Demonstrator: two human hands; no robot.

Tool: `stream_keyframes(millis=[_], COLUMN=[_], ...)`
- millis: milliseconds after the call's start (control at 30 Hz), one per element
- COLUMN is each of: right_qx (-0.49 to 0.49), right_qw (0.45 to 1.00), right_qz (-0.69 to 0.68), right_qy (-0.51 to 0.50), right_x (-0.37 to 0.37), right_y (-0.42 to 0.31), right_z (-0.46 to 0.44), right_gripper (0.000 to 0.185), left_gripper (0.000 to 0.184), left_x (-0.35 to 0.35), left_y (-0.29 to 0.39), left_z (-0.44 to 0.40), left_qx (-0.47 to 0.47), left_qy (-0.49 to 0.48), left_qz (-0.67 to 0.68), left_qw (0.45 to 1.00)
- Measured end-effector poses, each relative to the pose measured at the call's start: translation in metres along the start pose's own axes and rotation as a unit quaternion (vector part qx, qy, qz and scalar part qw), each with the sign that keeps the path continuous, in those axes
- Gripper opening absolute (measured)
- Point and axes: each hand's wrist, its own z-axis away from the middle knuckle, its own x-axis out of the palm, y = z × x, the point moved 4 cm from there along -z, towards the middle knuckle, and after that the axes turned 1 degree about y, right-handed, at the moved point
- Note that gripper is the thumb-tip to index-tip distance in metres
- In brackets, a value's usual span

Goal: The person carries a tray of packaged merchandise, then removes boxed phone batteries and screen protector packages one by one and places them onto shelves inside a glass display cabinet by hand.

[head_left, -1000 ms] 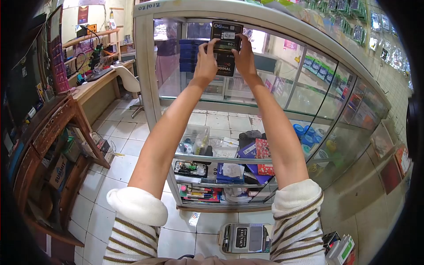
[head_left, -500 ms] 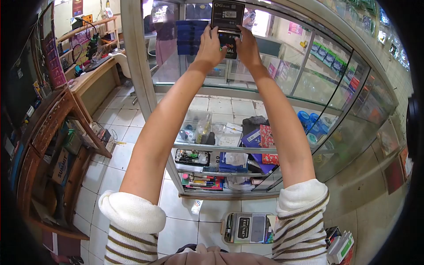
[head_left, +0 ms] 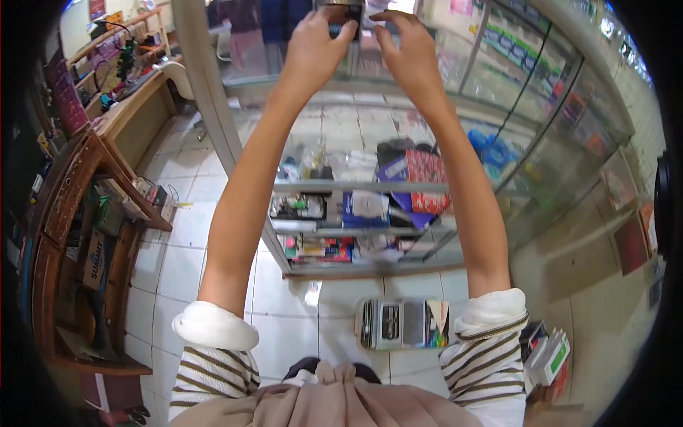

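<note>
At the top of the view, a black box (head_left: 343, 16) stands in the upper part of a glass display case, partly cut off by the frame's edge. My left hand (head_left: 319, 46) is at its left side, thumb and fingers curled around its edge. To the right, my right hand (head_left: 411, 50) is apart from the box, fingers spread and slightly bent, holding nothing. Left of my left hand stands a stack of dark blue boxes (head_left: 279, 20).
The glass case's lower shelves hold a red patterned packet (head_left: 425, 168), a blue packet (head_left: 365, 208) and pens. A tray of phone accessories (head_left: 402, 324) lies on the tiled floor. A wooden cabinet (head_left: 67, 206) stands left, white boxes (head_left: 549, 356) at lower right.
The view has tilted down, so the boxes sit higher and are cut off. My right hand has come away from the black box; my left hand stays at its side.
</note>
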Motion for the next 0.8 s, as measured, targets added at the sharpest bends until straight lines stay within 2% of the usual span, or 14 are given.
stream_keyframes(millis=[67,133,200,267,333,400,467,533,567,600,633,667,733,800], right_qx=[-0.06,-0.026,-0.003,0.117,0.177,0.291,0.348,0.363,0.365,0.348,0.329,0.333,0.324,0.308], right_qw=[0.996,0.997,0.995,0.985,0.969,0.935,0.899,0.853,0.852,0.832,0.812,0.81,0.768,0.759], right_qz=[0.058,0.064,0.071,0.052,0.085,0.076,0.082,0.068,0.067,0.072,0.076,0.072,0.041,0.054], right_qy=[-0.008,-0.041,-0.07,-0.112,-0.151,-0.188,-0.255,-0.369,-0.37,-0.425,-0.477,-0.477,-0.551,-0.571], right_x=[-0.033,-0.062,-0.089,-0.109,-0.123,-0.128,-0.127,-0.122,-0.127,-0.13,-0.13,-0.133,-0.139,-0.141], right_y=[-0.026,-0.036,-0.04,-0.027,-0.015,-0.004,-0.017,-0.032,-0.042,-0.057,-0.065,-0.067,-0.078,-0.08], right_z=[0.045,0.097,0.145,0.205,0.274,0.367,0.453,0.531,0.549,0.566,0.58,0.591,0.603,0.609], right_gripper=[0.019,0.017,0.015,0.014,0.015,0.019,0.026,0.047,0.047,0.062,0.077,0.077,0.096,0.096], left_gripper=[0.031,0.025,0.017,0.017,0.018,0.016,0.026,0.033,0.04,0.04,0.045,0.049,0.05,0.05], left_x=[-0.007,-0.001,0.016,0.045,0.079,0.114,0.131,0.138,0.145,0.146,0.148,0.148,0.149,0.151], left_y=[0.037,0.061,0.069,0.072,0.072,0.066,0.068,0.065,0.061,0.06,0.059,0.057,0.06,0.061], left_z=[0.044,0.095,0.15,0.212,0.282,0.371,0.462,0.555,0.586,0.604,0.618,0.632,0.639,0.64], left_qx=[0.024,0.048,-0.02,-0.152,-0.234,-0.287,-0.367,-0.39,-0.403,-0.408,-0.369,-0.328,-0.328,-0.297], left_qy=[-0.006,-0.006,-0.059,-0.155,-0.234,-0.252,-0.293,-0.325,-0.348,-0.351,-0.372,-0.394,-0.383,-0.393], left_qz=[0.051,0.109,0.182,0.238,0.297,0.317,0.323,0.301,0.28,0.278,0.238,0.197,0.21,0.173], left_qw=[0.998,0.993,0.981,0.947,0.896,0.868,0.822,0.807,0.799,0.796,0.818,0.836,0.837,0.853])
